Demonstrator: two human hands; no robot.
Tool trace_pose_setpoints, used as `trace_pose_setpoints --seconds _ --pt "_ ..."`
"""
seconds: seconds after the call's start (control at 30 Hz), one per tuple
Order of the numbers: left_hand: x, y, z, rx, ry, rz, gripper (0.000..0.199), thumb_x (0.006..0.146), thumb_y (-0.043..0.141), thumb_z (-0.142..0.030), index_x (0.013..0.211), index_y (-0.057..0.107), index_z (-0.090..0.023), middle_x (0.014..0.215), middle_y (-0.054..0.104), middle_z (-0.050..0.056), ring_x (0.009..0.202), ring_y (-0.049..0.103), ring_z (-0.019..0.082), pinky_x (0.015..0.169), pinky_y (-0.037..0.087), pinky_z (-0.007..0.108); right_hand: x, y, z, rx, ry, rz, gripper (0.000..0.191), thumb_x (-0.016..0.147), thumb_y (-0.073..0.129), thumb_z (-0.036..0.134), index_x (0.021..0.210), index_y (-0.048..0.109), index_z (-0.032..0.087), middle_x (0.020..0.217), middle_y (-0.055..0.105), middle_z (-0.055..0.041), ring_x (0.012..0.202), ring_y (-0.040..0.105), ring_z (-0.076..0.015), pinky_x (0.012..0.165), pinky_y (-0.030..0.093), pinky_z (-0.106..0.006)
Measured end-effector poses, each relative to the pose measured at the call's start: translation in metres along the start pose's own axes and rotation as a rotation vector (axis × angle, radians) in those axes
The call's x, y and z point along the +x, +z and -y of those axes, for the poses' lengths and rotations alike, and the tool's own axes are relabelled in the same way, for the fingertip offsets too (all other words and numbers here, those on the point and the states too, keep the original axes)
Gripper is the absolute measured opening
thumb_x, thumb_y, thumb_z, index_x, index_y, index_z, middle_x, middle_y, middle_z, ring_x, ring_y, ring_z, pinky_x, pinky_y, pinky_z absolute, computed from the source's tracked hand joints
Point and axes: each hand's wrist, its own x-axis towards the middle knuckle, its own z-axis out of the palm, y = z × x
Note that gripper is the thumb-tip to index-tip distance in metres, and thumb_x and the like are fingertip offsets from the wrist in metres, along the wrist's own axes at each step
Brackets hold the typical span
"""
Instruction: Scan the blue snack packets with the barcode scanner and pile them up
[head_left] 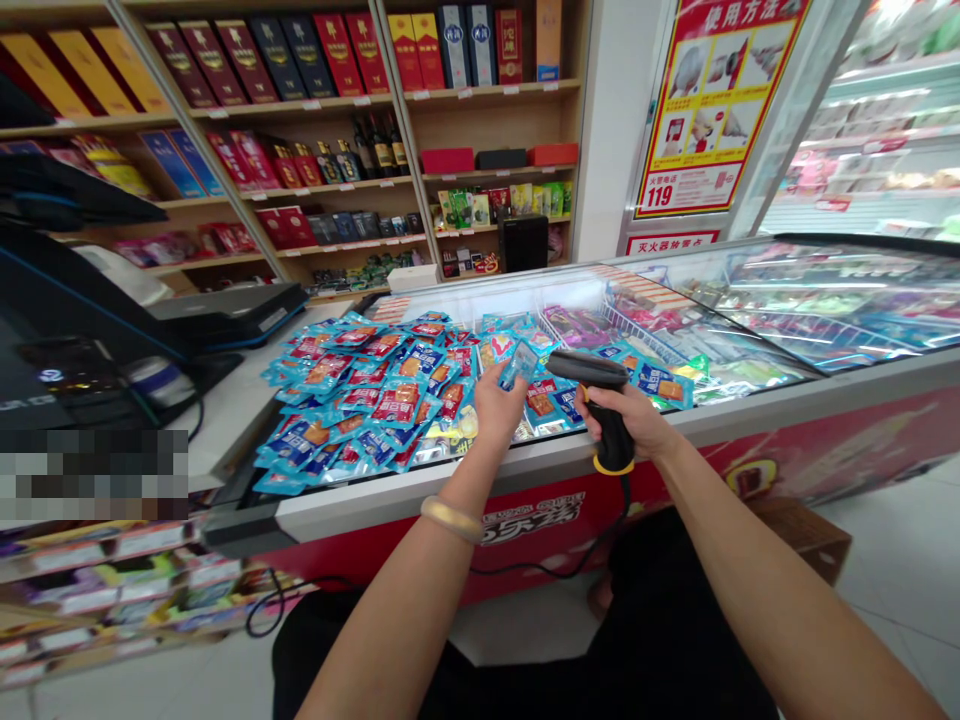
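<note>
My left hand [500, 405] is closed on a small blue snack packet [523, 362], held up over the glass top of a chest freezer. In my right hand [628, 418] is a black barcode scanner [613, 432] with yellow trim, gripped by its handle. The scanner's head points left, close to the packet but apart from it. A big pile of blue and red snack packets [367, 385] lies on the glass left of my left hand. Fewer loose packets [551, 398] lie between and beyond my hands, and one packet [663, 384] is just right of the scanner.
The chest freezer [750, 430] runs across in front of me. A counter [240, 385] with a scale [232, 308] and a dark screen [52, 330] stands at left. The scanner's cable [600, 545] hangs down the freezer front. A cardboard box [806, 535] sits low at right.
</note>
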Motion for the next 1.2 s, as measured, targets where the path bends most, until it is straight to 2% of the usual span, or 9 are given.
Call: trace_pose_setpoints --seconds 0.17,0.3,0.4,0.47,0.57,0.7,0.93,1.07,1.2 --pt "-0.002 -0.017 -0.007 0.118 0.127 -0.057 0.032 0.081 0.058 -0.019 0.11 0.071 -0.017 0.108 0.071 0.009 0.105 0.065 0.023 0.1 0.049 0.038 0.0 0.003 0.001 0.051 0.009 -0.036 0.028 0.072 0.078 0.041 0.079 0.066 0.016 0.07 0.062 -0.0007 0.045 0.052 -0.0087 0.04 0.046 -0.021" --pt "0.008 -0.068 -0.009 0.312 0.25 -0.167 0.036 0.087 0.048 -0.02 0.116 0.07 -0.02 0.108 0.065 0.01 0.106 0.061 0.023 0.101 0.047 0.038 0.005 0.023 -0.005 0.115 -0.016 -0.05 0.027 0.071 0.078 0.04 0.079 0.066 0.017 0.07 0.062 -0.0006 0.045 0.051 -0.0088 0.04 0.045 -0.022" --pt "0.017 -0.114 -0.007 0.586 0.246 -0.255 0.039 0.09 0.044 -0.022 0.12 0.069 -0.021 0.117 0.061 0.014 0.115 0.056 0.028 0.103 0.044 0.045 0.012 0.045 -0.013 0.182 -0.017 -0.045 0.027 0.071 0.077 0.04 0.079 0.066 0.017 0.07 0.061 0.0 0.044 0.051 -0.0079 0.04 0.045 -0.021" --pt "0.019 -0.137 -0.005 0.816 0.193 -0.221 0.036 0.09 0.048 -0.029 0.118 0.07 -0.022 0.13 0.056 0.017 0.124 0.05 0.035 0.104 0.04 0.053 0.016 0.057 -0.018 0.205 -0.006 -0.027 0.026 0.072 0.076 0.04 0.079 0.065 0.017 0.07 0.061 -0.0001 0.045 0.05 -0.0077 0.04 0.045 -0.021" --pt "0.015 -0.153 0.001 1.048 0.141 -0.077 0.041 0.089 0.053 -0.046 0.12 0.069 -0.024 0.144 0.048 0.018 0.134 0.04 0.042 0.106 0.035 0.061 0.019 0.066 -0.022 0.205 0.012 0.007 0.025 0.073 0.075 0.039 0.081 0.064 0.017 0.069 0.06 -0.0001 0.045 0.05 -0.0078 0.041 0.045 -0.021" --pt "0.008 -0.153 0.006 1.081 0.135 -0.048 0.051 0.091 0.048 -0.049 0.135 0.059 -0.025 0.151 0.043 0.018 0.14 0.036 0.041 0.11 0.029 0.062 0.019 0.064 -0.024 0.184 0.008 0.016 0.026 0.074 0.075 0.039 0.082 0.063 0.018 0.071 0.06 0.0001 0.046 0.05 -0.0078 0.041 0.046 -0.022" --pt "0.0 -0.135 -0.005 0.935 0.291 -0.241 0.058 0.091 0.051 -0.042 0.144 0.049 -0.018 0.151 0.04 0.022 0.142 0.034 0.04 0.114 0.025 0.06 0.019 0.053 -0.021 0.242 -0.006 -0.006 0.026 0.074 0.074 0.04 0.081 0.063 0.017 0.071 0.059 0.0001 0.046 0.047 -0.0071 0.042 0.043 -0.022" --pt "-0.011 -0.096 -0.006 0.793 0.466 -0.034 0.056 0.09 0.055 -0.037 0.142 0.05 -0.019 0.149 0.042 0.021 0.139 0.04 0.035 0.112 0.034 0.053 0.018 0.029 -0.012 0.252 -0.045 -0.036 0.022 0.077 0.071 0.038 0.081 0.063 0.019 0.073 0.059 -0.0005 0.048 0.046 -0.0078 0.043 0.043 -0.022" --pt "-0.019 -0.047 -0.004 0.704 0.474 0.228 0.061 0.087 0.061 -0.035 0.143 0.046 -0.015 0.149 0.044 0.022 0.139 0.042 0.033 0.11 0.039 0.049 0.014 0.0 -0.001 0.267 -0.032 -0.086 0.022 0.074 0.072 0.038 0.08 0.064 0.019 0.072 0.058 -0.0006 0.048 0.045 -0.0083 0.043 0.042 -0.023"
